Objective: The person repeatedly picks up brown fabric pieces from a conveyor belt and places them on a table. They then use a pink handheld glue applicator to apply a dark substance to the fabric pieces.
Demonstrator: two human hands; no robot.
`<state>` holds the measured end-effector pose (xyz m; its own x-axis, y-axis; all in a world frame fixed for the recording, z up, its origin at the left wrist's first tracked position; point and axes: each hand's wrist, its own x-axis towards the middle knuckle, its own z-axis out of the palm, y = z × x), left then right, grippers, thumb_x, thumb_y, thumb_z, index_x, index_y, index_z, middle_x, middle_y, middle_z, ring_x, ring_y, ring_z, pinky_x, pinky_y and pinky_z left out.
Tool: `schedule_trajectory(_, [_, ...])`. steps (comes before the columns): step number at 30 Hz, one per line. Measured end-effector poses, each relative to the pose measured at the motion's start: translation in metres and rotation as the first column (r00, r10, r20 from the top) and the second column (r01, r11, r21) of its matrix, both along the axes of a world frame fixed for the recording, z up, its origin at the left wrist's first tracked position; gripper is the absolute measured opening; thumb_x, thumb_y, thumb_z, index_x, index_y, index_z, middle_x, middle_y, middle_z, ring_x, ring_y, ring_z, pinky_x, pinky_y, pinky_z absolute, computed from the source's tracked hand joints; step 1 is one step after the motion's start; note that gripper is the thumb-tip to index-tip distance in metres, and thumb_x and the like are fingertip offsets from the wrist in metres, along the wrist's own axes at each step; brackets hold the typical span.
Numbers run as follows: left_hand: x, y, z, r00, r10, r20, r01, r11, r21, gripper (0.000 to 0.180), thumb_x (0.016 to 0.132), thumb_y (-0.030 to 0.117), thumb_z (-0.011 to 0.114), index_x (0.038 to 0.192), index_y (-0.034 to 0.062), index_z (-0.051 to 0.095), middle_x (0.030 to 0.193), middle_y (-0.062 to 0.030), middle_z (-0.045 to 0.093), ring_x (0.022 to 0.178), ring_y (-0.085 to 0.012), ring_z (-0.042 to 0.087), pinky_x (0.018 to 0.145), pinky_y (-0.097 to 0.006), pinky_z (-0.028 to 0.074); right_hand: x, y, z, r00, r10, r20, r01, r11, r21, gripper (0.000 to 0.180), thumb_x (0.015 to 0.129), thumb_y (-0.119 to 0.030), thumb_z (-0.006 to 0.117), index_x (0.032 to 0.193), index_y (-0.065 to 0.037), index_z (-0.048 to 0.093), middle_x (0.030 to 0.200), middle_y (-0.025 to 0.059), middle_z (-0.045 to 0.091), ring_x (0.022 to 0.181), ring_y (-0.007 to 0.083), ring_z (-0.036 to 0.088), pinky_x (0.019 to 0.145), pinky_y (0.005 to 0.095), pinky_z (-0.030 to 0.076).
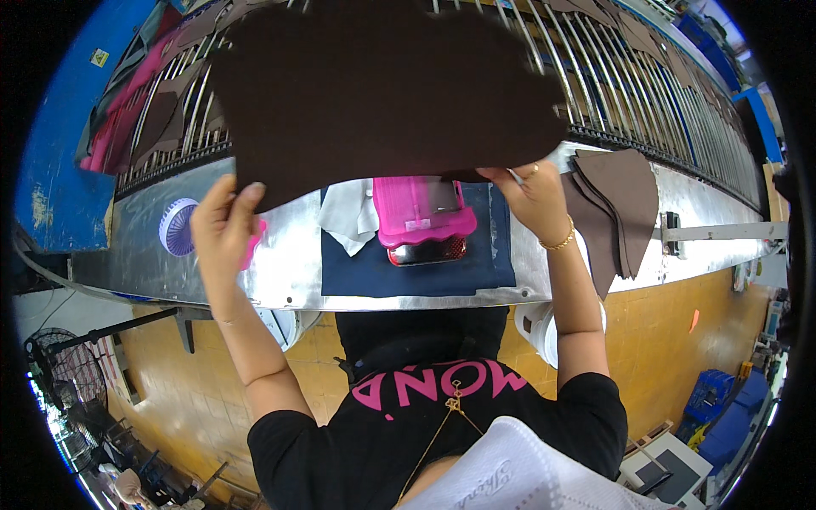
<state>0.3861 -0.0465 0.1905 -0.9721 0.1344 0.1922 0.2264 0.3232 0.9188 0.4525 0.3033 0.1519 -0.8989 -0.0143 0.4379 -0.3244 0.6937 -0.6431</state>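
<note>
Both my hands hold up a large dark brown cut piece of leather-like material [382, 85], spread flat above the metal worktable [289, 280]. My left hand [223, 223] grips its lower left edge. My right hand [531, 197], with a ring and a gold bracelet, pinches its lower right edge. Under the piece lie a pink box [418, 208] and a white cloth [350, 217] on a dark blue mat [476, 255].
A stack of brown cut pieces [616, 208] hangs over the table at the right. A small white and purple fan [177, 228] sits at the left. Behind the table runs a rack of metal bars [629, 85] with more pieces. A floor fan [59, 365] stands lower left.
</note>
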Motion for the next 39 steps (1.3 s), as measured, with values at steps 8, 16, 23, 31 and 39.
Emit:
schedule_trajectory(8, [-0.007, 0.086, -0.004, 0.859, -0.436, -0.267, 0.325, 0.869, -0.372, 0.010, 0.077, 0.002, 0.066, 0.086, 0.0008, 0.065, 0.067, -0.0115, 0.052, 0.054, -0.0254, 0.049, 0.050, -0.032, 0.038, 0.074, 0.077, -0.057, 0.911, -0.244, 0.332, 0.297, 0.947, -0.120, 0.010, 0.082, 0.001, 0.063, 0.092, 0.003, 0.067, 0.082, 0.0056, 0.068, 0.074, 0.0097, 0.059, 0.067, 0.0257, 0.047])
schedule_trajectory(16, [0.003, 0.175, 0.003, 0.588, -0.731, -0.345, 0.494, 0.663, -0.563, 0.013, 0.074, 0.015, 0.071, 0.084, 0.0073, 0.069, 0.082, -0.0075, 0.055, 0.067, -0.0261, 0.058, 0.056, -0.034, 0.046, 0.177, 0.150, -0.020, 0.917, -0.397, -0.033, 0.302, 0.746, -0.593, 0.018, 0.092, -0.009, 0.056, 0.109, -0.002, 0.058, 0.095, 0.0017, 0.061, 0.087, 0.0056, 0.054, 0.078, 0.0205, 0.043])
schedule_trajectory(23, [-0.023, 0.238, 0.054, 0.545, -0.658, -0.519, 0.673, 0.713, -0.198, 0.069, 0.070, 0.038, 0.078, 0.128, 0.0099, 0.051, 0.098, -0.0066, 0.052, 0.067, -0.0155, 0.048, 0.060, -0.027, 0.045, 0.197, 0.189, 0.117, 0.750, -0.662, 0.003, 0.659, 0.747, 0.088, 0.021, 0.093, -0.012, 0.055, 0.108, 0.001, 0.063, 0.088, 0.0034, 0.064, 0.078, 0.0081, 0.052, 0.068, 0.0241, 0.041])
schedule_trajectory(31, [-0.031, 0.265, 0.065, 0.332, -0.893, -0.305, 0.724, 0.449, -0.524, 0.026, 0.080, 0.022, 0.067, 0.094, 0.0012, 0.066, 0.079, -0.0172, 0.063, 0.078, -0.0337, 0.062, 0.068, -0.040, 0.049, 0.089, 0.133, 0.198, 0.974, -0.207, 0.096, 0.062, 0.644, 0.763, 0.021, 0.083, 0.000, 0.057, 0.101, -0.008, 0.065, 0.084, 0.0083, 0.065, 0.075, 0.0217, 0.055, 0.075, 0.0301, 0.038])
schedule_trajectory(39, [-0.126, 0.253, 0.021, 0.773, -0.618, 0.144, 0.634, 0.746, -0.204, 0.024, 0.086, 0.020, 0.063, 0.076, -0.0008, 0.057, 0.050, -0.0045, 0.050, 0.040, -0.0101, 0.050, 0.039, -0.027, 0.038, 0.020, 0.085, 0.205, 0.885, 0.020, -0.466, 0.446, 0.258, 0.857, 0.015, 0.082, -0.012, 0.063, 0.096, -0.014, 0.066, 0.105, 0.0018, 0.065, 0.103, 0.0160, 0.058, 0.100, 0.0356, 0.028])
